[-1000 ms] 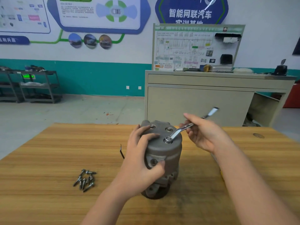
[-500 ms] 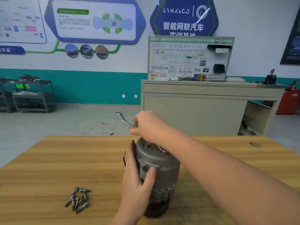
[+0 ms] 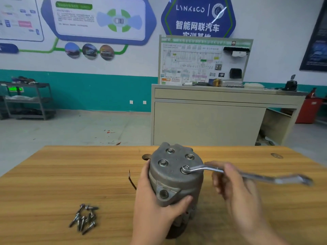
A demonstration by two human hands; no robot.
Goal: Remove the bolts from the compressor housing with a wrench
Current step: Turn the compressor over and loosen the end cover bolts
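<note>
Left hand [image 3: 155, 200] clasps the heavy, rigid housing [image 3: 175, 175]; right hand [image 3: 235, 190] pinches the stiff wrench [image 3: 230, 171] mid-shank, ring end on a bolt [image 3: 185, 169].

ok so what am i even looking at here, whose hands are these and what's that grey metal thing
The picture comes from a camera worn on a person's head, looking forward and down at their own bare hands; no robot is involved. On the wooden table stands a grey cylindrical metal compressor housing, upright. The left hand wraps its side to steady it. The right hand holds a silver ring wrench, whose ring end sits over one bolt on the housing's top. Three other bolt heads show on that top face. A small pile of loose bolts lies on the table to the left. Behind is a workshop with a beige cabinet.
</note>
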